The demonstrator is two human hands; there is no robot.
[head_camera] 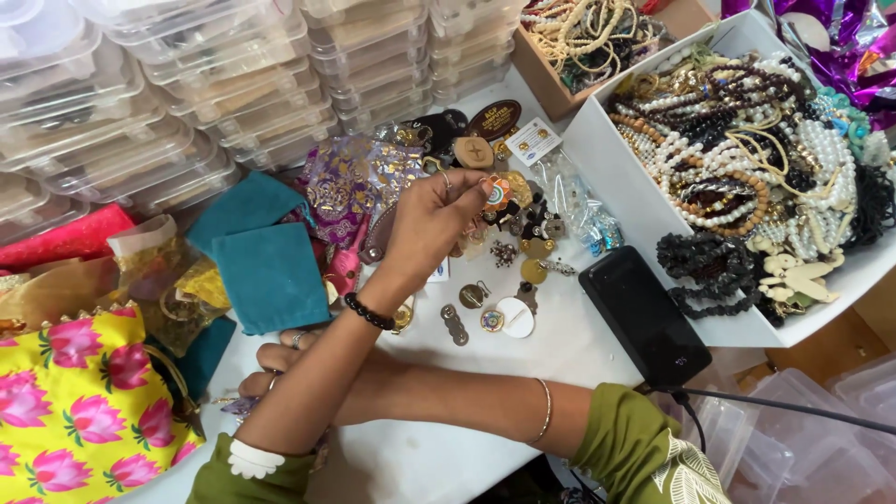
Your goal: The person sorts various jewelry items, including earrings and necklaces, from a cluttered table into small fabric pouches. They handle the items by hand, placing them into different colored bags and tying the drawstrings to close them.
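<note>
Fingers (459, 189) of the left hand (425, 224) pinch a small round orange-and-white pendant (497, 193), raised above scattered charms (509, 280) on the white tabletop (560, 355). Left forearm slants up from lower left, black bead bracelet (370, 312) at the wrist. Right hand (280, 369) lies flat beneath it, arms crossed; its fingers are partly hidden, grip unclear. Teal pouches (266, 266) just left; bead tray (644, 201) at right.

A white table (579, 350) carries teal pouches (266, 257), a black phone (644, 317), scattered badges (495, 313) and a white bead tray (625, 201).
</note>
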